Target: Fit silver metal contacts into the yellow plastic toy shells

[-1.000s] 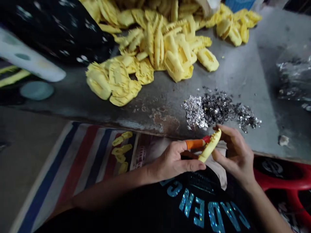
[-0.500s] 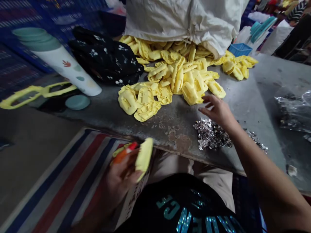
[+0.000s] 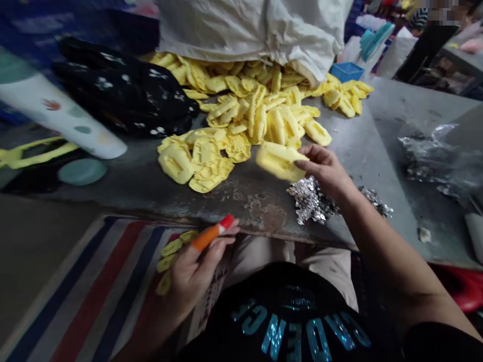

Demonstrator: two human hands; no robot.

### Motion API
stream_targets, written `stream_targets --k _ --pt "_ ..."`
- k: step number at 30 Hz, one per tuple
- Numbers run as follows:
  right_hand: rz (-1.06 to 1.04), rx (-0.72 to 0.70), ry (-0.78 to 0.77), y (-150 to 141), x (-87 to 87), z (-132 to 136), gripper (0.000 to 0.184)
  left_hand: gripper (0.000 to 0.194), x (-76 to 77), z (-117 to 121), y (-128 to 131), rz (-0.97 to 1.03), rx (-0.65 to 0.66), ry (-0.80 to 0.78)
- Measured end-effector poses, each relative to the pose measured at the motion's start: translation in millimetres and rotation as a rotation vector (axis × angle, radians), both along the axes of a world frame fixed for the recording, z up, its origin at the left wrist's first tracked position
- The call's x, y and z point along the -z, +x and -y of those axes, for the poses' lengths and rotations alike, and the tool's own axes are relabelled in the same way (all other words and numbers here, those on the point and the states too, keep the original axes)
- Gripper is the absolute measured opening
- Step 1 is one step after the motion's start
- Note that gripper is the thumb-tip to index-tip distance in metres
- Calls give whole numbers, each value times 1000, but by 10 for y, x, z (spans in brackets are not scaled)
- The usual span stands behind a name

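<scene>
My right hand [image 3: 324, 168] pinches a yellow plastic shell [image 3: 281, 161] by its right end, just above the grey table. Below that hand lies a heap of small shiny metal pieces [image 3: 311, 201]. My left hand [image 3: 199, 264] is off the table's front edge, fingers stretched out and nothing evident in its grasp. An orange and red covering [image 3: 207, 237] runs along its index finger, apparently a wrapping. Partly hidden behind the left hand, several yellow pieces [image 3: 171, 247] lie by the striped cloth [image 3: 109, 281]. A large pile of yellow shells [image 3: 264, 118] spreads across the table.
A white sack [image 3: 245, 30] stands behind the pile. At left are a black patterned bag [image 3: 128, 90], a white tumbler [image 3: 71, 110] and a round green lid [image 3: 82, 172]. Clear plastic bags [image 3: 433, 156] with metal pieces lie right, a blue basket [image 3: 346, 72] farther back.
The yellow shell that was in my left hand is gone from it, and its fingers have opened. My right hand, formerly empty by the pile, now holds a yellow shell. The view has shifted.
</scene>
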State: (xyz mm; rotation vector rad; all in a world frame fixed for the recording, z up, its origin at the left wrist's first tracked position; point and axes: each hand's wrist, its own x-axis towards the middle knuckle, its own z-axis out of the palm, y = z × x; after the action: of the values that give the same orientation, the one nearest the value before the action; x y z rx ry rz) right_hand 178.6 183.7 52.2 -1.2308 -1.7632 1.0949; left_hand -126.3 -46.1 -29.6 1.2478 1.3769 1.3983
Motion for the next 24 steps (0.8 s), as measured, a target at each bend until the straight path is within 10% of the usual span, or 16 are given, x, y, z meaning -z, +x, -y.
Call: stream_targets --k 3,6,11,15,18,24 --pt "-432 -192 -299 268 67 810 49 48 -122 -404 439 319 293 -68" --pt "-765 -64 -489 369 272 1448 54 53 -150 -589 754 507 535 -93" --pt "-980 -130 -709 359 625 1903 61 68 -155 -632 1082 649 778 -284" --pt "-586 -197 -347 736 598 1949 52 77 -240 -626 1247 665 803 -372" --pt "161 171 193 1353 547 1884 26 79 -364 -586 1350 655 598 -504" --pt "502 511 251 2110 741 1612 11 85 -456 -616 1546 610 557 -625"
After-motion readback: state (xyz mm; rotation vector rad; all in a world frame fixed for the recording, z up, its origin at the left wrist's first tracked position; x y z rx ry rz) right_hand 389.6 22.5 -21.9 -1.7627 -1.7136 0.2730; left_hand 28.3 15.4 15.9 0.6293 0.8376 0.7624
